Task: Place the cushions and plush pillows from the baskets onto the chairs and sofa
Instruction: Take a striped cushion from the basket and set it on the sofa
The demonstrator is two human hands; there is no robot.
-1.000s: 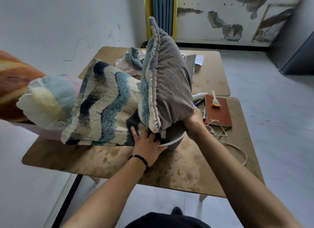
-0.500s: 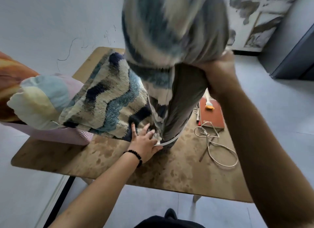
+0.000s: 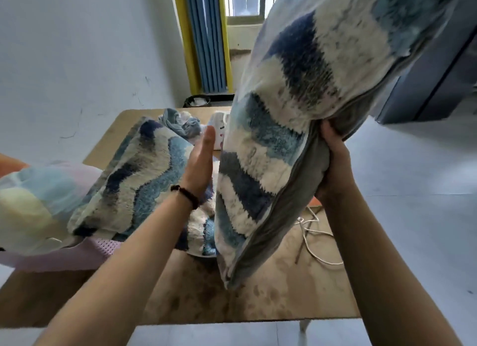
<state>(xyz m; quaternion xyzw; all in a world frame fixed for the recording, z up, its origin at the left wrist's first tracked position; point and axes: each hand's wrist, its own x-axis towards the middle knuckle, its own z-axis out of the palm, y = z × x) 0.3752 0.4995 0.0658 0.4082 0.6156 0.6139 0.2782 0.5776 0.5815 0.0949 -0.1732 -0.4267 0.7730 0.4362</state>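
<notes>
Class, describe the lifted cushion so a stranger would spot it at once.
Start at the brown wooden table. Above it, the right hand grips a blue-and-white cushion in the air. Unlike the matching cushion lying to its left, it hangs upright and shows a grey back.

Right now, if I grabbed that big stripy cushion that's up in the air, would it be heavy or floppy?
Probably light: the right hand holds the whole stripy cushion up by one bunched edge. Likely soft and a bit floppy: its lower corner sags toward the table and the cover creases at the grip. Its fuzzy pile should not slip easily.
</notes>
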